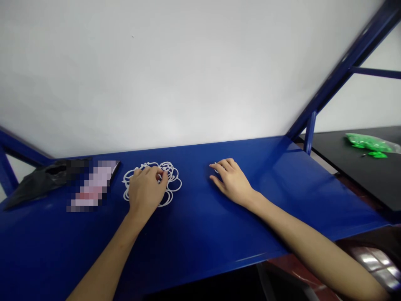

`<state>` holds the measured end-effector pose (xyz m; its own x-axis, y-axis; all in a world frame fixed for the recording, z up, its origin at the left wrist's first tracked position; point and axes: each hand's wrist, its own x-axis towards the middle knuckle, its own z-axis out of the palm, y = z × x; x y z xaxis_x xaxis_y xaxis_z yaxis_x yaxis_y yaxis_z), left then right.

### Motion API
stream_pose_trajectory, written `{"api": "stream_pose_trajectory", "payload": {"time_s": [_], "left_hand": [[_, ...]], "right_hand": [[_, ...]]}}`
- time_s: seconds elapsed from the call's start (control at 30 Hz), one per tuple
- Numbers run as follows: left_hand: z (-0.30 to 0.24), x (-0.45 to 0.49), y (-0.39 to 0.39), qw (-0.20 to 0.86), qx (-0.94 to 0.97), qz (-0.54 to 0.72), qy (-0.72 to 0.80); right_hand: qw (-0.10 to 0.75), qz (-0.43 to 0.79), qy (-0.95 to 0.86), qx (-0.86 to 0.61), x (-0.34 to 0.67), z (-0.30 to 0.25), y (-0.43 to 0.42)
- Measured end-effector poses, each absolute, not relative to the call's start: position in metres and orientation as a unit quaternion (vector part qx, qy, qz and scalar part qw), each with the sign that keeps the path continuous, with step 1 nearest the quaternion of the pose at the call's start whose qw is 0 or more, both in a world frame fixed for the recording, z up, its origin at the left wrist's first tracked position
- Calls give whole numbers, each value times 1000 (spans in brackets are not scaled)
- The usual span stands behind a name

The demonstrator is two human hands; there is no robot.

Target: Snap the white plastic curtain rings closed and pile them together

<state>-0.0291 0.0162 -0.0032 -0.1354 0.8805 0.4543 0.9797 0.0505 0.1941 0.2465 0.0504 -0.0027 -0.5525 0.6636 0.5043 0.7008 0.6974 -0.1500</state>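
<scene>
While L hand [145, 190] sits on white ring pile [171, 177], fingers curled, grip unclear, R hand [232, 180] lies on blue shelf [194, 225], fingers loose, touching small ring [216, 167].

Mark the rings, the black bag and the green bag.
rings [173, 174]: head view, right part of the pile.
black bag [34, 186]: head view, middle of its crumpled body.
green bag [369, 143]: head view, middle of the bag.
</scene>
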Motion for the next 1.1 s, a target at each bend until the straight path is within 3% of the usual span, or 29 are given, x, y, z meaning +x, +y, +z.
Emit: {"api": "stream_pose_trajectory", "payload": {"time_s": [0.17, 0.4, 0.53, 0.67, 0.83, 1.1], "left_hand": [[5, -9, 4, 46, -719, -368, -588], [2, 16, -9, 24, -755, -383, -532], [4, 18, -12, 23, -761, -388, -519], [9, 23, -16, -79, -754, -398, -516], [10, 26, -17, -156, -739, -411, -511], [-2, 23, -15, -163, -764, -393, -486]], "right_hand": [[302, 76, -886, -342, 240, 2, 41], [338, 244, -860, -294, 232, 2, 24], [367, 241, -854, -279, 232, 1, 24], [389, 207, -859, -260, 231, 0, 26], [375, 201, -878, -221, 232, 2, 24], [322, 157, -913, -197, 234, 4, 22]]}}
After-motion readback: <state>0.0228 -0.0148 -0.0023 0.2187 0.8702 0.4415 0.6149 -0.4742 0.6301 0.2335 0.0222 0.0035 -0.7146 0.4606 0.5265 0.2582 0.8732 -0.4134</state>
